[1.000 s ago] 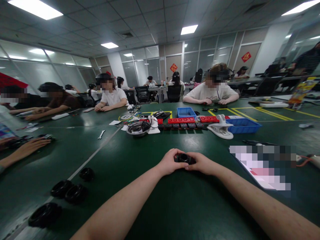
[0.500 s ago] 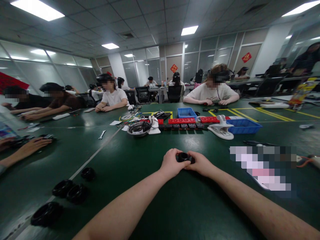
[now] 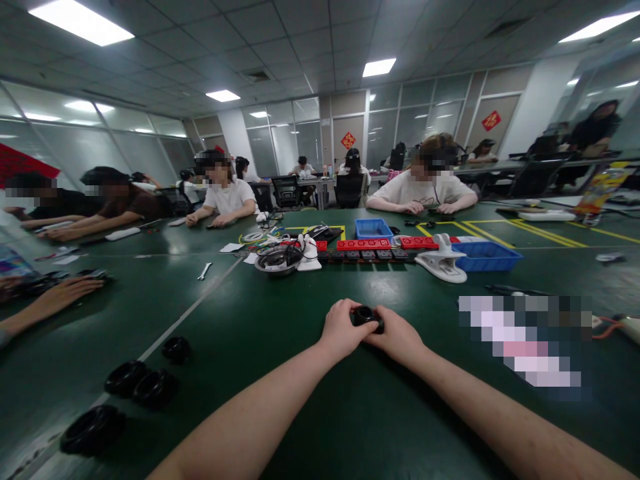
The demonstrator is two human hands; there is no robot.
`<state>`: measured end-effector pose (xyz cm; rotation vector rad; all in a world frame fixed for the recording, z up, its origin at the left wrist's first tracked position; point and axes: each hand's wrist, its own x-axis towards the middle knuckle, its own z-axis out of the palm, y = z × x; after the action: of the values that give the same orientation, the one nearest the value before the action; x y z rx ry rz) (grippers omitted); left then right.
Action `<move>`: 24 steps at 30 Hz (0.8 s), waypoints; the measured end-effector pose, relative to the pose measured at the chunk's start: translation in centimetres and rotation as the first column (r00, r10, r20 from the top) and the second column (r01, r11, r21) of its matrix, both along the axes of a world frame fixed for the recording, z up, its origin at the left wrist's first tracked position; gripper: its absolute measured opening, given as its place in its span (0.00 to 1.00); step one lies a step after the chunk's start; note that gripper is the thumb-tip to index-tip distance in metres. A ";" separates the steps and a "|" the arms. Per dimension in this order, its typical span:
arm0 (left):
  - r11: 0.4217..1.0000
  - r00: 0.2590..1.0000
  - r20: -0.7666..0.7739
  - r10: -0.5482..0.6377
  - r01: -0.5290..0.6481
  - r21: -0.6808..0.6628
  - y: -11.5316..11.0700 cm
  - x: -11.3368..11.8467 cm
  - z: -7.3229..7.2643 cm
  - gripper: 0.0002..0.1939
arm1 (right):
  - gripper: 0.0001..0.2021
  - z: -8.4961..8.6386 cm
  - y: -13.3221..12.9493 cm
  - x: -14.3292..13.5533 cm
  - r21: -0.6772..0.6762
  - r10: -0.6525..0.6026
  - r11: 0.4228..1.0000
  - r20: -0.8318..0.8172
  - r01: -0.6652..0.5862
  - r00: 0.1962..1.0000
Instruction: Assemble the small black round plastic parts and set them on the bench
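Straight ahead on the green table, a black ring-shaped part [image 3: 365, 313] with a round hole facing up is held between both hands. My left hand [image 3: 344, 329] is closed around its left side, thumb along the near edge. On the right side, my right hand [image 3: 397, 331] grips it too, with its fingers partly hidden behind the part. To the left of my forearm lie several similar black parts: a small ring [image 3: 176, 349], two middle-sized rings close together [image 3: 155, 387], and a larger ring [image 3: 93, 430] nearest me.
Beyond my hands stand a metal bowl [image 3: 278, 260] of cables, red power strips [image 3: 363, 244], a white clamp stand [image 3: 443, 260] and a blue bin [image 3: 487, 255]. A wrench [image 3: 204, 271] lies to the left. Another person's hand [image 3: 75, 291] rests at far left; people sit opposite.
Both hands have shifted very slightly left with the black ring-shaped part, and the right-hand fingers sit a little differently on it. The loose rings have stayed put.
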<state>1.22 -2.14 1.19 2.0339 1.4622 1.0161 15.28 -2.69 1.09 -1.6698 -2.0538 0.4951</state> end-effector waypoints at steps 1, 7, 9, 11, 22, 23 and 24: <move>0.999 0.999 0.006 -0.033 0.033 -0.007 0.1 -0.2 0.1 0.18 | 0.18 0.1 0.2 0.3 -0.008 0.058 0.998 -0.030 -0.058 0.998; 0.962 0.963 0.081 -0.257 0.263 -0.072 1.1 -1.1 0.3 0.18 | 0.20 0.7 1.5 2.1 -0.093 0.354 0.920 -0.219 -0.381 0.909; 0.938 0.942 0.107 -0.318 0.329 -0.107 1.3 -1.2 0.2 0.20 | 0.19 0.8 1.7 2.3 -0.127 0.384 0.898 -0.243 -0.421 0.891; 0.925 0.931 0.118 -0.345 0.359 -0.127 1.4 -1.3 0.2 0.20 | 0.18 0.7 1.8 2.4 -0.161 0.385 0.889 -0.246 -0.429 0.889; 0.927 0.930 0.114 -0.349 0.361 -0.104 0.9 -1.3 0.7 0.20 | 0.17 0.5 1.8 2.5 -0.150 0.365 0.903 -0.222 -0.402 0.904; 0.925 0.928 0.124 -0.353 0.366 -0.106 0.9 -1.3 0.7 0.20 | 0.17 0.6 1.7 2.5 -0.144 0.367 0.904 -0.223 -0.403 0.903; 0.923 0.926 0.132 -0.354 0.369 -0.108 0.9 -1.2 0.6 0.20 | 0.17 0.7 1.7 2.5 -0.140 0.368 0.904 -0.224 -0.403 0.903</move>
<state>-0.02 -1.24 1.83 2.0180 1.0155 0.8380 17.81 -1.01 1.75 -1.2398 -2.2516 0.9659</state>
